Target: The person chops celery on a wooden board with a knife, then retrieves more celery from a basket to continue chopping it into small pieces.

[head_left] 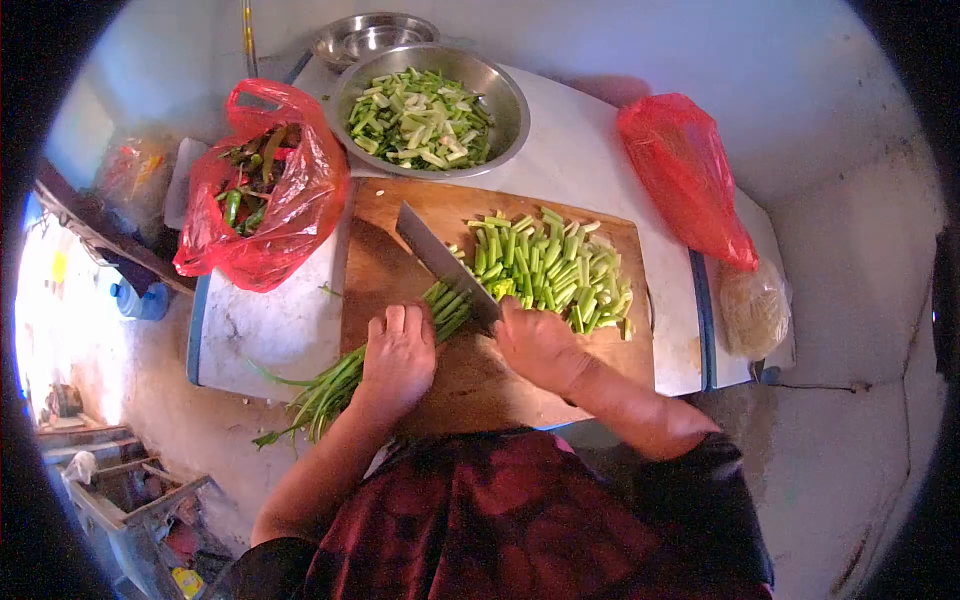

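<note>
On the wooden cutting board (480,390), my left hand (400,350) presses a bunch of long green stalks (335,385) with its fingers curled over them. The stalks' thin ends hang past the board's front left. My right hand (530,340) is closed round the handle of a cleaver (435,250), whose blade slants up to the left, at the cut end of the bunch. Right of the blade lies a pile of cut green pieces (550,265). A steel bowl (512,115) behind the board holds more cut pieces.
A red plastic bag (315,215) with green peppers stands open at the left. Another red bag (685,170) and a clear bag (755,310) lie at the right. A second metal bowl (375,35) sits at the back. A wooden frame (130,500) stands on the floor, lower left.
</note>
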A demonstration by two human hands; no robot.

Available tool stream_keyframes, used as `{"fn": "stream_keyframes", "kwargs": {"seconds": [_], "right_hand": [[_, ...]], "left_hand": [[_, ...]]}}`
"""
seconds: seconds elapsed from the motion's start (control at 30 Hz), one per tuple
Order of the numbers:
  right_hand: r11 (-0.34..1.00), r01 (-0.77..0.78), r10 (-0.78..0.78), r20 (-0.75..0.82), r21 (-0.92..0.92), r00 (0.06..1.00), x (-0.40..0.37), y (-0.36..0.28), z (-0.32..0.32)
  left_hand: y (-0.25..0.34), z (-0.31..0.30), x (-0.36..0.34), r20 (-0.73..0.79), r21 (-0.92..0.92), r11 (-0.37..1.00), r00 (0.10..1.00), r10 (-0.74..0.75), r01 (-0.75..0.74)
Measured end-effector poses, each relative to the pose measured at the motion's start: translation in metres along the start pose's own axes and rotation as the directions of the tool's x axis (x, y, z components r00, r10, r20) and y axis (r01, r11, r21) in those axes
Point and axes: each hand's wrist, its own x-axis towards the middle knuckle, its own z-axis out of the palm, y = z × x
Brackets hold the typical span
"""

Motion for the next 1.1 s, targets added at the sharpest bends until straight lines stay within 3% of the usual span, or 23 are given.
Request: {"fn": "stream_keyframes", "kwargs": {"seconds": [0.1, 0.2, 0.3, 0.43, 0.47, 0.6, 0.7, 0.77, 0.87, 0.97, 1.0, 1.1], "right_hand": [[0.993, -0.029, 0.044, -0.131, 0.117, 0.99, -0.003, 0.0, 0.01], [0.96, -0.037, 0.105, -0.233, 0.276, 0.967, -0.017, 0.012, 0.009], [0.975, -0.081, 0.139, -0.29, 0.205, 0.947, -0.043, 0.003, -0.008], [0.999, 0.015, -0.008, -0.228, 0.029, 0.974, -0.067, -0.009, -0.034], [0.999, 0.004, 0.007, -0.274, 0.037, 0.962, -0.068, -0.009, -0.028], [1.0, -0.019, 0.014, -0.188, -0.024, 0.982, -0.066, -0.008, -0.012], [0.999, -0.022, 0.016, -0.142, -0.036, 0.99, -0.06, -0.005, -0.014], [1.0, -0.021, 0.022, -0.058, 0.016, 0.998, -0.055, -0.002, -0.017], [0.989, 0.148, -0.149, -0.087, -0.022, 0.985, -0.041, 0.003, -0.026], [1.0, -0.005, 0.007, 0.051, -0.03, 0.999, -0.01, -0.005, -0.014], [0.994, 0.039, -0.042, -0.032, -0.105, 0.999, -0.007, -0.003, 0.005], [0.999, -0.045, 0.042, -0.137, -0.018, 0.99, -0.01, -0.016, 0.012]], "left_hand": [[0.002, -0.009, -0.001, -0.012, 0.024, 1.0, 1.0, 0.007, -0.007], [0.006, -0.014, 0.001, -0.055, -0.08, 0.996, 0.998, -0.04, 0.036], [0.006, -0.007, 0.007, 0.006, -0.203, 0.976, 0.997, -0.077, 0.077], [0.011, 0.007, 0.014, -0.046, -0.193, 0.975, 0.991, -0.123, 0.112], [0.013, 0.003, 0.013, -0.047, -0.192, 0.974, 0.99, -0.131, 0.12], [0.011, -0.002, 0.009, -0.093, -0.207, 0.976, 0.991, -0.092, 0.071], [0.012, -0.01, 0.013, 0.116, -0.258, 0.952, 0.984, -0.136, 0.162], [0.011, -0.006, 0.013, 0.055, -0.263, 0.956, 0.991, -0.121, 0.132], [0.008, -0.002, 0.013, -0.003, -0.258, 0.961, 0.995, -0.101, 0.097], [0.009, -0.005, 0.012, -0.024, -0.278, 0.956, 0.995, -0.1, 0.089], [0.01, -0.007, 0.013, -0.033, -0.289, 0.953, 0.994, -0.102, 0.088], [0.01, -0.009, 0.01, -0.004, -0.26, 0.964, 0.998, -0.067, 0.064]]}}
